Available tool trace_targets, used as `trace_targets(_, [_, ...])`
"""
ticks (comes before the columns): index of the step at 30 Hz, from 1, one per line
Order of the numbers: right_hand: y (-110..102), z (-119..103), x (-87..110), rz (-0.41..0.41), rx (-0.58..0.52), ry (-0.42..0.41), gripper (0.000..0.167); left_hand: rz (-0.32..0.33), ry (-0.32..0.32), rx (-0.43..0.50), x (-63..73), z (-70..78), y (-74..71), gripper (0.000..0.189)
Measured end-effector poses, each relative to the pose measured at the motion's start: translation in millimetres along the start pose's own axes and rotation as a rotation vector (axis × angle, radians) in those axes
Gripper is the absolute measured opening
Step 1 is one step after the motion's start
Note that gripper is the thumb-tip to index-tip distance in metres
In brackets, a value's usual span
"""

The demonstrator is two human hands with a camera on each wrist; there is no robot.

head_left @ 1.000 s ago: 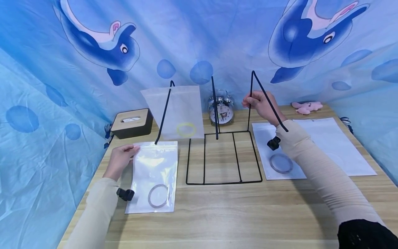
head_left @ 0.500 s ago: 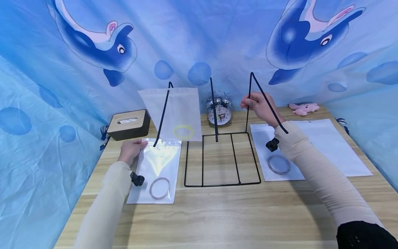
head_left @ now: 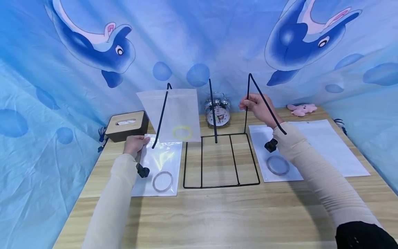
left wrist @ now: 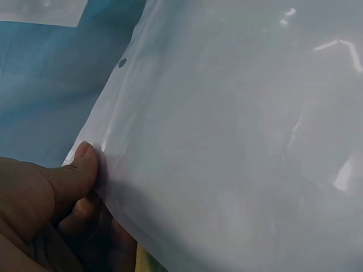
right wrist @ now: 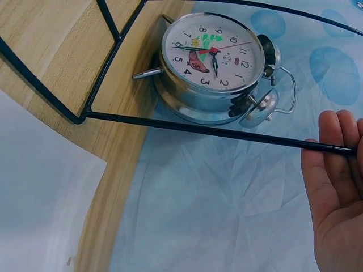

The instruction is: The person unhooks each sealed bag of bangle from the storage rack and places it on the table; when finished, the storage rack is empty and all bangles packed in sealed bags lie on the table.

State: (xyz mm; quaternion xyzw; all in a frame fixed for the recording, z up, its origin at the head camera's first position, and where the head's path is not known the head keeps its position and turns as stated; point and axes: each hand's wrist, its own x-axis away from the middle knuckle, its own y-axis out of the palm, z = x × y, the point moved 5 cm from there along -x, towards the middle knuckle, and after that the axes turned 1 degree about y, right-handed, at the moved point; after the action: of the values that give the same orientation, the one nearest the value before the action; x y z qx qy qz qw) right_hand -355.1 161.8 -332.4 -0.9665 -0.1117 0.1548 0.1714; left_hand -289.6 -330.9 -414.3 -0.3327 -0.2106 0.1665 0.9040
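My left hand [head_left: 134,145] pinches the top left corner of a white zip bag [head_left: 152,162] with a clear, shiny front. A pale ring [head_left: 162,182] shows in its lower part. In the left wrist view a small hanging hole [left wrist: 122,63] shows near the bag's top edge, close to my thumb. My right hand [head_left: 259,107] holds the right rear upright of a black wire rack [head_left: 222,186] with bent arms. Another zip bag [head_left: 186,110], with a yellow ring in it, hangs on the rack's left arm. The left arm's tip overlaps the pinched bag in the head view.
Behind the rack stands a twin-bell alarm clock [head_left: 218,116]. A tissue box [head_left: 125,126] sits at the back left. Right of the rack lie a bag with a ring [head_left: 277,165] and white sheets [head_left: 332,148], partly under my right forearm. A pink plush toy [head_left: 301,109] lies behind.
My left hand has moved away from me and slightly right, carrying the zip bag along towards the rack's left arm. The right hand keeps its hold on the upright.
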Motion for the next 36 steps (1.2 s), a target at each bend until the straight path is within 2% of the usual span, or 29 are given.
trace_targets(5, [1.8,-1.3,0.9,0.003,-0.008,0.005,0.026,-0.004,-0.031,0.003,-0.1,-1.9,1.9,0.044])
trace_targets(12, [2.9,-1.9,0.9,0.004,-0.013,0.004,0.026,-0.002,-0.032,-0.019,-5.6,-7.7,4.6,0.047])
trace_targets(18, [3.1,-3.5,0.5,-0.003,-0.017,-0.008,0.027,0.002,-0.058,-0.049,-7.8,-10.3,5.2,0.050])
trace_targets(21, [2.8,-4.1,1.2,-0.005,-0.013,-0.009,0.027,-0.002,-0.064,-0.049,-6.9,-10.2,5.5,0.049])
trace_targets(28, [-0.3,-2.5,2.1,0.000,-0.005,-0.007,0.025,-0.013,-0.018,-0.102,-6.1,-6.5,3.0,0.047])
trace_targets(36, [0.1,-1.4,2.6,0.010,-0.008,-0.005,0.025,-0.066,-0.045,-0.137,4.1,-5.9,-2.7,0.055])
